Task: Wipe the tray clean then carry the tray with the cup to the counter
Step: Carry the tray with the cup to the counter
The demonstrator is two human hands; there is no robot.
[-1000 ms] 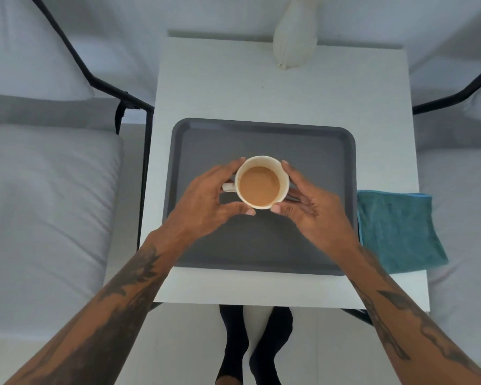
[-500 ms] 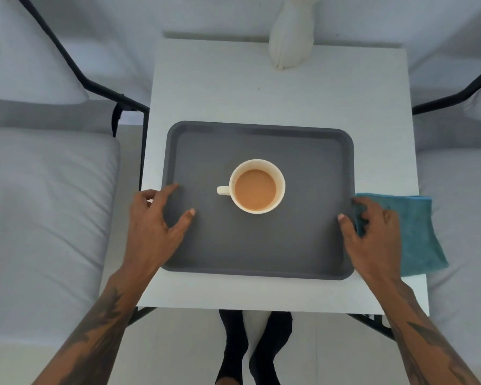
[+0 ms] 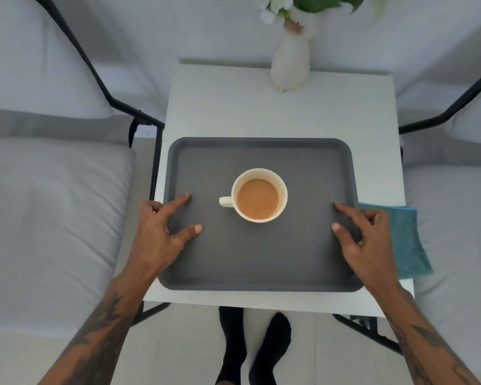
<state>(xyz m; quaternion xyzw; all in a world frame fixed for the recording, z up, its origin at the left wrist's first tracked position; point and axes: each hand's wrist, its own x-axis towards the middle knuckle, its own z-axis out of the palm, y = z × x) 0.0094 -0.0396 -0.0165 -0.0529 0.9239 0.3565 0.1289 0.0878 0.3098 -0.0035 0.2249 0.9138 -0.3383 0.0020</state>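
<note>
A dark grey tray (image 3: 261, 259) lies on a small white table (image 3: 261, 112). At its middle stands a cream cup (image 3: 258, 195) full of light brown drink, handle to the left. My left hand (image 3: 156, 240) grips the tray's left rim, thumb and forefinger on top and the other fingers curled at the edge. At the right rim my right hand (image 3: 370, 245) holds the same way, its curled fingers over a folded teal cloth (image 3: 406, 240). The tray looks to rest flat on the table.
A white vase (image 3: 290, 62) with flowers stands at the table's far edge. Grey cushioned chairs with black frames flank the table on the left (image 3: 53, 204) and right (image 3: 456, 218). My feet in black socks (image 3: 250, 348) are below the near edge.
Both hands let go of the cup, spread out to the tray's two side rims, and closed on them. The view has tilted up, showing more of the vase.
</note>
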